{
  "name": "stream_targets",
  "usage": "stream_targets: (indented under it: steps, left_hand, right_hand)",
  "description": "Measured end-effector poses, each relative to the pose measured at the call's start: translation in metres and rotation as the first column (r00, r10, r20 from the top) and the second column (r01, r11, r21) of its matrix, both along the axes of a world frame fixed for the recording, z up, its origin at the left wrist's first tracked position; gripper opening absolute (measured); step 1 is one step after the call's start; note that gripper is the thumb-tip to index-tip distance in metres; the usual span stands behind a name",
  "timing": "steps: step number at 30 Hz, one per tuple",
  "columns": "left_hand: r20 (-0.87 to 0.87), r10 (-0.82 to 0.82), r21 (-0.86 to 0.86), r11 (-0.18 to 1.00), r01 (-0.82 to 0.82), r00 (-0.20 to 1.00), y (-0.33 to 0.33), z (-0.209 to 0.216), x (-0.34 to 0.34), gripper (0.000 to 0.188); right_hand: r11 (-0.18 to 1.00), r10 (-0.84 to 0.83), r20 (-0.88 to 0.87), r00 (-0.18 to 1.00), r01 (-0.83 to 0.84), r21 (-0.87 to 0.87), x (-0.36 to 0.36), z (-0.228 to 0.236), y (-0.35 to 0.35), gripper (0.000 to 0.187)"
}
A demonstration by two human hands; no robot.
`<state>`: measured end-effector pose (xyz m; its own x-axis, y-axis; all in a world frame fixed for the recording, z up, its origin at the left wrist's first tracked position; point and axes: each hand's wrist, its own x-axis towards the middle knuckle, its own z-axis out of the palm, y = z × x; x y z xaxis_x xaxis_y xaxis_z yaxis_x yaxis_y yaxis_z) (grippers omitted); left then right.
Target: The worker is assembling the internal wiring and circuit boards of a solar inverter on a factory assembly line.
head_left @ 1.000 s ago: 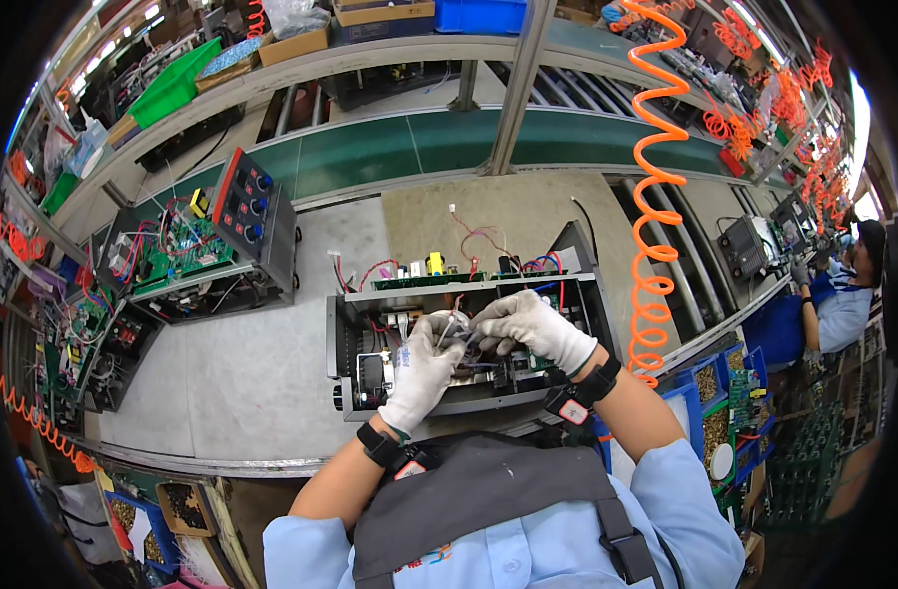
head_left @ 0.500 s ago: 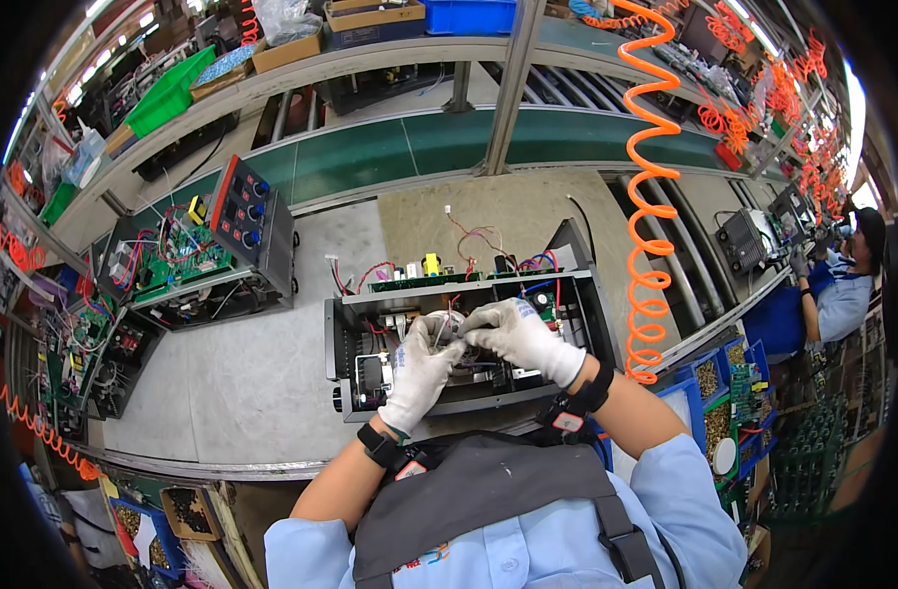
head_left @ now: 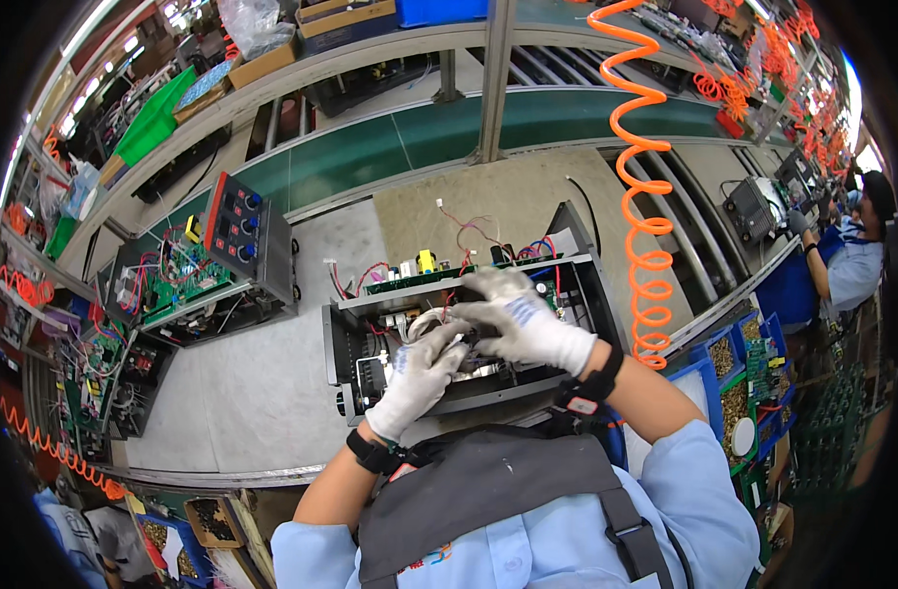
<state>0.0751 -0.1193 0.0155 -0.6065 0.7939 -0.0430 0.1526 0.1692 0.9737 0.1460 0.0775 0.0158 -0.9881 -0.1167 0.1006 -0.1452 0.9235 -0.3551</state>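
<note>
- Since half a second ago, the gloved right hand (head_left: 523,319) has opened out and lifted from its fingertip pinch beside the left; the gloved left hand (head_left: 415,383) has stayed low over the same spot.
- Head view, the hands: from where I stand, the right hand looks released, its fingers spread apart above the middle of an open dark metal chassis (head_left: 488,396). The left hand's fingers are curled inward near the right thumb; I cannot tell what, if anything, they grasp.
- Head view, the chassis: it lies directly in front of the person on a grey workbench (head_left: 233,393). A looped pale cable bundle (head_left: 424,321) shows beside the left fingers. Along the far edge runs a green circuit board (head_left: 395,285) bearing a yellow component (head_left: 426,261).
- Head view, around it: a unit with a blue-knobbed control panel (head_left: 238,221) stands to the left. An orange coiled hose (head_left: 648,226) hangs to the right, with a co-worker (head_left: 849,260) farther off.
</note>
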Motion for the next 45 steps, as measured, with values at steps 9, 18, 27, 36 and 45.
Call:
stream_targets:
  steps: [9, 18, 27, 36, 45]
  left_hand:
    - [-0.249, -0.020, 0.117, 0.992, 0.051, 0.968, 0.019, -0.047, -0.021, 0.027]
    - [0.299, 0.223, 0.097, 0.960, -0.262, 0.928, -0.020, -0.012, -0.030, 0.037]
    - [0.338, -0.075, 0.172, 0.985, 0.017, 0.938, 0.006, -0.028, -0.027, 0.037]
    - [-0.275, 0.305, -0.155, 0.922, -0.355, 0.912, -0.038, -0.005, -0.088, 0.027]
    - [-0.098, 0.037, -0.614, 0.784, -0.090, 0.994, -0.091, -0.012, -0.135, 0.047]
  right_hand:
    - [0.992, -0.072, 0.129, 0.989, 0.058, 0.110, -0.014, -0.016, -0.025, 0.046]
    - [0.998, -0.060, 0.041, 0.997, 0.060, 0.000, -0.009, -0.023, -0.017, 0.045]
    - [0.995, -0.092, 0.028, 0.995, 0.091, 0.033, -0.009, -0.021, -0.021, 0.046]
    - [0.884, -0.211, -0.076, 0.975, 0.157, -0.441, -0.003, 0.015, 0.050, 0.048]
    - [0.752, -0.604, 0.302, 0.737, 0.653, -0.089, -0.015, -0.009, 0.173, 0.052]
